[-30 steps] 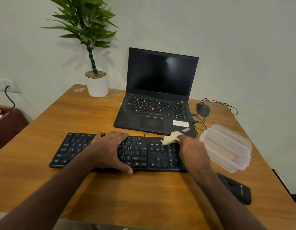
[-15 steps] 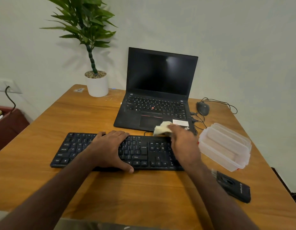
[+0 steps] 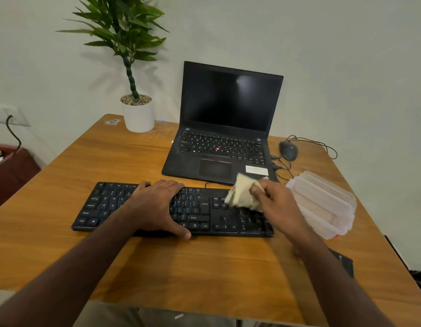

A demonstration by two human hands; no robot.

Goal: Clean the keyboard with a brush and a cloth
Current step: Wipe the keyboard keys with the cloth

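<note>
Brown wooden table [image 3: 138,166]. Black full-size keyboard [image 3: 200,211] near front edge; open black laptop [image 3: 226,138] behind; white potted plant [image 3: 138,116] far-left corner; black corded mouse [image 3: 289,150], clear plastic lidded container [image 3: 322,204] right edge.

Black full-size keyboard [image 3: 171,208] lying across the middle of the wooden desk [image 3: 204,267], with the open black laptop [image 3: 225,128] just behind it and the white-potted green plant [image 3: 136,107] at the far left corner. Dark corded mouse [image 3: 288,149] right of the laptop; clear plastic lidded container [image 3: 322,204] just right of the keyboard. Left hand [image 3: 155,206] flat on the keyboard's middle, right hand [image 3: 280,208] with a crumpled cream cloth [image 3: 241,194] over its right end.
</note>
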